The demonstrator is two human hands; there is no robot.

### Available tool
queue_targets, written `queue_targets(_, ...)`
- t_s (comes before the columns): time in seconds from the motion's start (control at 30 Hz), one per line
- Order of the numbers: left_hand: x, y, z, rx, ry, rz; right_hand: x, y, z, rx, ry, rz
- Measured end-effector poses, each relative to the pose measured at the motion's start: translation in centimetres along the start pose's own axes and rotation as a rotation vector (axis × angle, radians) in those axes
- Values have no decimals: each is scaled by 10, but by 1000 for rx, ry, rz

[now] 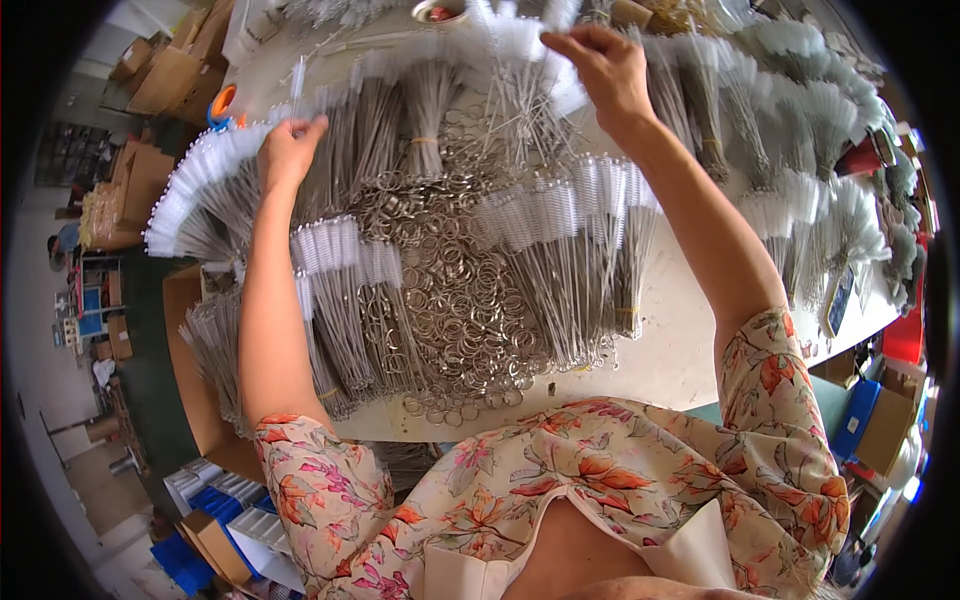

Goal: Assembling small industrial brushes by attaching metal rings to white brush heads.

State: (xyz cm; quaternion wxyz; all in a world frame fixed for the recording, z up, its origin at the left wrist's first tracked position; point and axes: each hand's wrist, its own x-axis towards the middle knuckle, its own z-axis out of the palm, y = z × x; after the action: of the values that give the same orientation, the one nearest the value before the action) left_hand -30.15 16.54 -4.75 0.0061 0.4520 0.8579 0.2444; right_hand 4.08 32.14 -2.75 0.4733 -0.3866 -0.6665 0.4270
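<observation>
Brush (298, 82) juts above left grip (287, 157) (right grip (610, 78) perhaps touching bristles (522, 42)).

The left forearm (275, 335) hides some brushes (330, 245) left of centre; whether the right hand (607, 78), upper centre, pinches anything is unclear.

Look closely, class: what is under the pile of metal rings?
The pale tabletop shows at the lower edge of the ring pile. Its middle is covered: rings and white-bristled brushes hide whatever lies beneath.
</observation>
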Motion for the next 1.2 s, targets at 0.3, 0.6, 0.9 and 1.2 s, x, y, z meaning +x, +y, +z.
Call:
queue_targets(0.3,4,-61,8,-77,-56,83,51,-62,-110,-43,38,27)
queue_targets(0.6,-6,29,12,39,-182,77,43,32,-107,-926,-145,44)
queue_targets(0.9,-12,30,2,61,-207,104,48,51,-103,-872,-38,78)
queue_targets(1.2,-9,29,-18,135,-204,120,71,-17,-141,-730,306,-379)
